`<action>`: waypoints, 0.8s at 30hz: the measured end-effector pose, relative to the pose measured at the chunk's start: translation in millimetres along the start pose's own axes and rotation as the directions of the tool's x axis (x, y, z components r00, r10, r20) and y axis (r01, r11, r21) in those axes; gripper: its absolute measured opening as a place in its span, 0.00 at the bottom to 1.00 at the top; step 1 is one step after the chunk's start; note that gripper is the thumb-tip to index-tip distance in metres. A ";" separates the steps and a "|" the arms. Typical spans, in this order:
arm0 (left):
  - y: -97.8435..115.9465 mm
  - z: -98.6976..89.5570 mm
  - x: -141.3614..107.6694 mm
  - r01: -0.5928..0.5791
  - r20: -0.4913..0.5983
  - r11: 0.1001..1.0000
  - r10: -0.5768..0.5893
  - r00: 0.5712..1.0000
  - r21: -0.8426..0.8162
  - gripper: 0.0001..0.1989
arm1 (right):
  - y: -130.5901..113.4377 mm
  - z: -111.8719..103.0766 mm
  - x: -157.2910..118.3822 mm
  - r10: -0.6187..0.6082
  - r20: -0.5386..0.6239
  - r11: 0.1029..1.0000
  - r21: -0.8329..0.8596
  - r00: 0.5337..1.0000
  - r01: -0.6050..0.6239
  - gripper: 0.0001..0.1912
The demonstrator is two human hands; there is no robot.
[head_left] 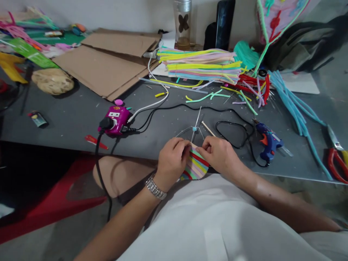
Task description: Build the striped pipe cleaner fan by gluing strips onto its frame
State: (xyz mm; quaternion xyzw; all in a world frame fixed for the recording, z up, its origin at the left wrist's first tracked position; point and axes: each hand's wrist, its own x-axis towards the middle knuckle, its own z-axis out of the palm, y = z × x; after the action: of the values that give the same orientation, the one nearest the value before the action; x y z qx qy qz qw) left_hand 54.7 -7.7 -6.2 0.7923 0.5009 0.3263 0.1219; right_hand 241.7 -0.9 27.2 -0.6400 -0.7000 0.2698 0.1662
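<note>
My left hand (174,157), with a metal watch on the wrist, is closed on the upper left edge of a striped pipe-cleaner piece (197,165). The piece has rows of red, yellow, green, pink and blue and hangs at the table's front edge. Thin wire spokes (193,135) rise from it, joined at a small light-blue knot (194,128). On its other side my right hand (219,150) pinches at the top edge. A pale pipe cleaner (208,128) sticks out beyond the right fingers. The fingertips partly hide where it meets the piece.
A blue glue gun (269,141) lies to the right, its black cord looping behind my hands. Red-handled scissors (337,154) rest at the far right. A purple power adapter (115,119) stands left. Behind are pipe-cleaner bundles (201,67), cardboard (108,65) and a bottle (182,27).
</note>
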 end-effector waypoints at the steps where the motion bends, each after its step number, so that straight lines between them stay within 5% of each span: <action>1: -0.2 0.5 0.0 -0.013 -0.011 1.000 0.013 1.000 0.010 0.08 | 1.5 -4.4 -2.5 -0.006 -0.003 1.000 -0.012 1.000 0.006 0.11; 6: -1.9 2.0 -1.0 -0.050 -0.038 0.999 0.050 0.998 0.000 0.07 | 42.2 -54.3 -34.0 0.070 -0.229 0.996 -0.035 0.971 -0.080 0.14; 10: -2.6 1.6 -1.9 -0.065 -0.049 0.998 0.064 0.997 -0.007 0.06 | 96.3 -93.5 -66.5 0.248 -0.509 0.895 -0.205 0.824 -0.396 0.19; 13: -2.4 1.4 -1.7 -0.062 -0.054 0.998 0.062 0.997 -0.009 0.06 | 122.5 -99.0 -74.7 0.369 -0.471 0.822 -0.237 0.801 -0.518 0.27; 18: -3.4 2.6 -1.6 -0.058 -0.058 0.998 0.056 0.997 -0.023 0.06 | 140.2 -92.4 -61.7 0.427 -0.441 0.857 -0.082 0.790 -0.509 0.30; 22: -4.6 3.9 -2.2 -0.041 -0.060 0.998 0.038 0.997 -0.049 0.04 | 148.8 -95.0 -61.0 0.540 -0.406 0.838 0.177 0.737 -0.516 0.26; 24: -4.7 4.1 -2.5 -0.041 -0.063 0.998 0.037 0.997 -0.057 0.04 | 145.8 -95.7 -65.5 0.550 -0.421 0.830 0.367 0.721 -0.420 0.22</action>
State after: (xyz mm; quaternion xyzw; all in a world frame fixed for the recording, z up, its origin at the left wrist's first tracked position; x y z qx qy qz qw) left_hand 53.2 -7.1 -12.7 0.7876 0.4790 0.3677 0.1231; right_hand 422.9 -44.6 24.9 -0.8239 -0.3974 0.2091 0.3458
